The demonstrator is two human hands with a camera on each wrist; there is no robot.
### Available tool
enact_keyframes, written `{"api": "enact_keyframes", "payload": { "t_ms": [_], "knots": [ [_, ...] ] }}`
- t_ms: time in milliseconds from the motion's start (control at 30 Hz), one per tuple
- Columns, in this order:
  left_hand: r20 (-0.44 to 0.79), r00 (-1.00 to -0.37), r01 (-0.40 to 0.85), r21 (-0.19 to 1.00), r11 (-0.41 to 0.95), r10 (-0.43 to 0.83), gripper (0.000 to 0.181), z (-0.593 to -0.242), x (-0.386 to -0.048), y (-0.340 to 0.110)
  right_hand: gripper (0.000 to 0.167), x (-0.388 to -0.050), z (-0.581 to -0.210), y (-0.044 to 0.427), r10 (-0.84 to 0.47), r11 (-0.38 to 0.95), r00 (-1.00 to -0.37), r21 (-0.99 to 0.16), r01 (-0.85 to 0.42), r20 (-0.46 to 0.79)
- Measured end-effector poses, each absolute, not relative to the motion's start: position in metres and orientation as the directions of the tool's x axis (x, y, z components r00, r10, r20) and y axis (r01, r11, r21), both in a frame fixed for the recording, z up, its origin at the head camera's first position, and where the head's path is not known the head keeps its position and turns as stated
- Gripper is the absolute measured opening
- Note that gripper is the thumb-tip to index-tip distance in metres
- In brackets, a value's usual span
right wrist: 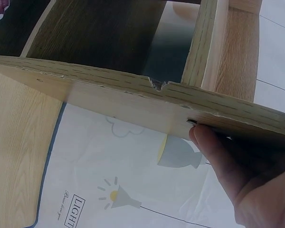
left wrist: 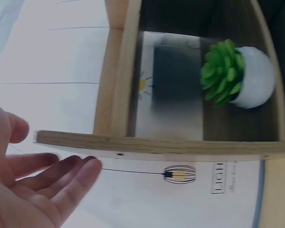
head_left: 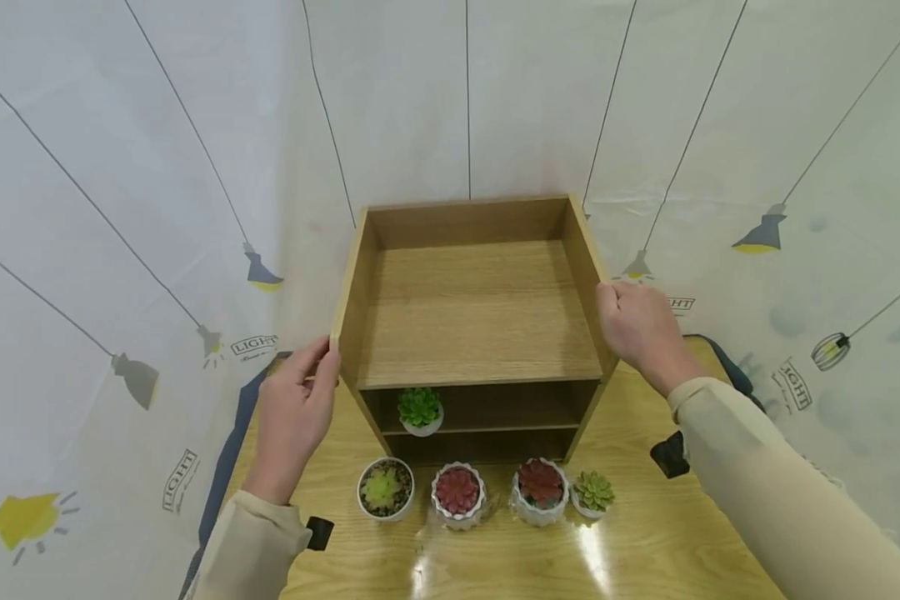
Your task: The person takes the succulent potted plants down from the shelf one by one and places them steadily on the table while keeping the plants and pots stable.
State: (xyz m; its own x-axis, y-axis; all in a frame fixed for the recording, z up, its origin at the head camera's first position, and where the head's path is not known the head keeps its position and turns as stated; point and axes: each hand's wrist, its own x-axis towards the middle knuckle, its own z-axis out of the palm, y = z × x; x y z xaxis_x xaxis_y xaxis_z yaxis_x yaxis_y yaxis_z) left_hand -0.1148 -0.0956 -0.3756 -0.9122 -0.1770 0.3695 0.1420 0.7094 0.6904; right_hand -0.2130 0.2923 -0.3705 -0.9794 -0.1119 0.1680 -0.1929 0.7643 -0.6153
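A wooden shelf unit (head_left: pixel 480 312) stands on the table, with a deep top compartment and two lower ones. My right hand (head_left: pixel 637 329) grips its right side panel; in the right wrist view one digit (right wrist: pixel 206 142) presses the panel's outer face. At the left panel's front corner is my left hand (head_left: pixel 300 412). In the left wrist view its fingers (left wrist: pixel 80 183) lie loosely extended along the panel's outer side, the thumb apart from the wood. A green succulent (head_left: pixel 420 408) in a white pot sits at the left of the middle compartment.
On the table (head_left: pixel 510 562) before the unit stand a yellow-green succulent pot (head_left: pixel 385 490), two reddish succulents (head_left: pixel 457 492) in scalloped white pots, and a small pale green succulent (head_left: pixel 592 492). A cloth printed with lamps (head_left: pixel 450 100) hangs behind and at both sides.
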Motion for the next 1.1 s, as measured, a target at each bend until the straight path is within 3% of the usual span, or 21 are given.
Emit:
{"api": "enact_keyframes", "payload": {
  "t_ms": [333, 600, 967, 1100],
  "knots": [
    [0.438, -0.875, 0.2, 0.714, 0.67, -0.206, 0.042, -0.408, -0.098, -0.089, 0.053, -0.214, -0.373, 0.293, -0.106, 0.766, -0.976, -0.61, -0.201, 0.188],
    [0.608, -0.776, 0.372, 0.656, 0.657, -0.167, 0.038, -0.425, -0.091, -0.085, 0.052, -0.215, -0.374, 0.292, -0.099, 0.764, -0.976, -0.613, -0.2, 0.195],
    [0.754, -0.645, 0.504, 0.543, 0.672, -0.126, 0.032, -0.443, -0.09, -0.077, 0.053, -0.215, -0.373, 0.29, -0.1, 0.756, -0.977, -0.624, -0.197, 0.187],
    [0.759, -0.643, 0.524, 0.534, 0.664, -0.103, 0.033, -0.45, -0.089, -0.074, 0.053, -0.214, -0.373, 0.291, -0.098, 0.757, -0.975, -0.622, -0.202, 0.197]
  ]
}}
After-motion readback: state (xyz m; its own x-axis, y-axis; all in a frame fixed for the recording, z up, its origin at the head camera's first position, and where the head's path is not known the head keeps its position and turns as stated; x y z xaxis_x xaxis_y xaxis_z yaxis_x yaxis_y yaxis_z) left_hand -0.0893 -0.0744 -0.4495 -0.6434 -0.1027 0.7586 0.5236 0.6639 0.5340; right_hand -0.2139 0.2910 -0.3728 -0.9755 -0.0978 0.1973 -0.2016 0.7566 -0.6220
